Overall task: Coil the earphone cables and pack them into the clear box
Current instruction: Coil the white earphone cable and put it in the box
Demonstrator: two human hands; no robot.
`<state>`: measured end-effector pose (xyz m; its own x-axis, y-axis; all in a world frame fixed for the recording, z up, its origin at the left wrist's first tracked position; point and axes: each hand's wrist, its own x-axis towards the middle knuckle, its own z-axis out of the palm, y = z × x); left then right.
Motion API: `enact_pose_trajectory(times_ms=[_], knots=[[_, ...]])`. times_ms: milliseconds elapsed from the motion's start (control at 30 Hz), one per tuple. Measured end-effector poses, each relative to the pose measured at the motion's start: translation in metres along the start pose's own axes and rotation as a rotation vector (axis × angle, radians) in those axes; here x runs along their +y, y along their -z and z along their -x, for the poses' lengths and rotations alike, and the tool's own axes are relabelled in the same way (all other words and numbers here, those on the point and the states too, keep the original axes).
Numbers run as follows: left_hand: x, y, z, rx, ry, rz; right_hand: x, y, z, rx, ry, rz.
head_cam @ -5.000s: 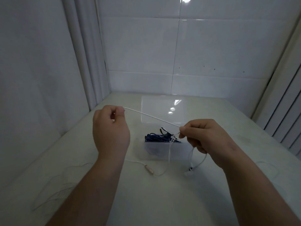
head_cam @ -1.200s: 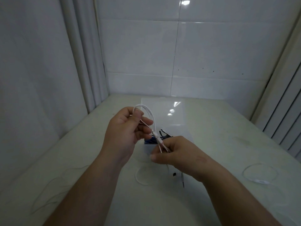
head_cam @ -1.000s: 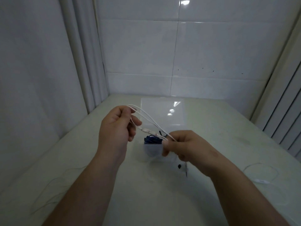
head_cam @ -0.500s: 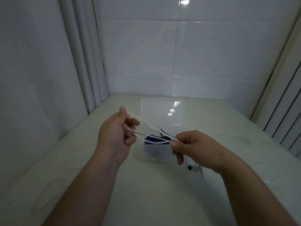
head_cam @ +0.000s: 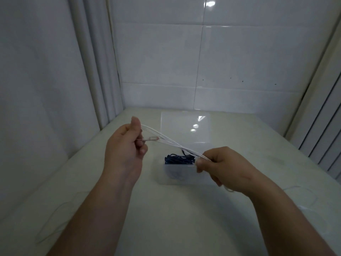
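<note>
A white earphone cable (head_cam: 171, 142), folded into several strands, is stretched taut between my two hands above the table. My left hand (head_cam: 125, 148) pinches one end of the bundle, where a small pinkish inline piece (head_cam: 152, 139) sticks out. My right hand (head_cam: 223, 167) grips the other end, lower and to the right, and a short bit of cable hangs below it. The clear box (head_cam: 177, 177) stands open on the table under the cable, with a dark blue coiled earphone (head_cam: 178, 158) inside and its clear lid (head_cam: 185, 126) tipped back.
Two more thin white cables lie loose on the pale table: one (head_cam: 53, 218) at the near left, one (head_cam: 302, 194) at the right. Tiled walls close the table at the back and left; a slatted panel (head_cam: 324, 141) stands on the right.
The single stretched cable has been folded into several strands. In the last second my hands have drawn apart, the left up and left, the right down and right, pulling the bundle taut.
</note>
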<state>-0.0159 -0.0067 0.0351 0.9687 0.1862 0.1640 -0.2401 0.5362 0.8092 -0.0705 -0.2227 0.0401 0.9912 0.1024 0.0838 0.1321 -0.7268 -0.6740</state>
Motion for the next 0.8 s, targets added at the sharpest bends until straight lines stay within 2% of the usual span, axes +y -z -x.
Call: enact_pose_trajectory(times_ms=[167,333,433,600,800], knots=[[0.000,0.000,-0.001,0.026,0.111,0.012,-0.004,0.002,0.002,0.086,0.004,-0.021],[0.002,0.003,-0.003,-0.036,0.258,0.165,-0.002,0.000,0.001,0.109,0.030,-0.138],[0.004,0.005,-0.003,-0.060,0.233,0.285,-0.003,0.001,0.002,0.132,0.057,-0.123],[0.003,0.002,-0.004,-0.064,0.141,0.407,-0.003,0.002,0.003,0.066,0.079,-0.147],[-0.002,0.013,-0.011,-0.010,0.207,0.273,-0.002,0.001,0.000,0.066,0.016,-0.186]])
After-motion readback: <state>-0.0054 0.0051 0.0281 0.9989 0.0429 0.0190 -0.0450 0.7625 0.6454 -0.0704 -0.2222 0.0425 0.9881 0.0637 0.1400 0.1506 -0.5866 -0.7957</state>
